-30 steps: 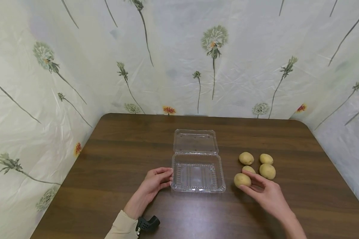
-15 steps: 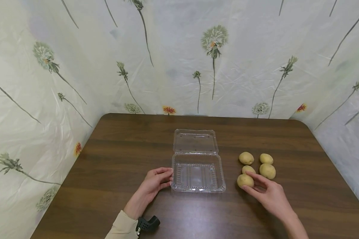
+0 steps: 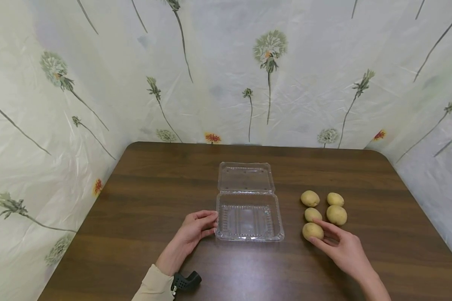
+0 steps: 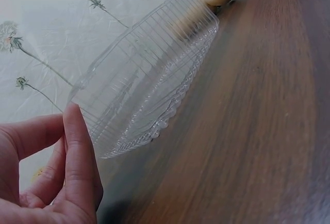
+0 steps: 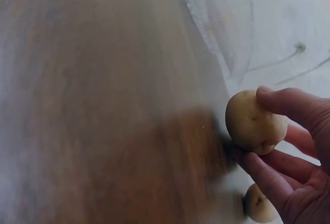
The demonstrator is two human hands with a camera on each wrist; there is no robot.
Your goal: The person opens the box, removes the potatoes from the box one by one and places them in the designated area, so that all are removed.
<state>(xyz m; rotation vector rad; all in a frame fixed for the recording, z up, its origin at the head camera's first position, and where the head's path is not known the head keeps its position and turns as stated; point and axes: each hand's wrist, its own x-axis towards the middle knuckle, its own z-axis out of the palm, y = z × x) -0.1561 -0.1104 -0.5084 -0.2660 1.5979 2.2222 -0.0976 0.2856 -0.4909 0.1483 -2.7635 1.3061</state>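
Note:
A clear plastic clamshell container lies with its lid folded back on the table. My left hand pinches the left rim of its base between thumb and fingers, as the fingertips in the left wrist view show. In the head view, my right hand grips a yellow potato with thumb and fingertips, right of the container. Just behind it sits a smaller-looking potato. Farther back and right rest three more potatoes, one on the left and a stacked-looking pair on the right.
The dark brown wooden table has rounded far corners. A pale curtain printed with dandelions surrounds it at the back and sides. A black strap device sits at the left wrist, below a cream sleeve.
My right hand has shifted a little to the right with the potato, away from the container, so more of the potato behind it shows. The left hand and container stay put.

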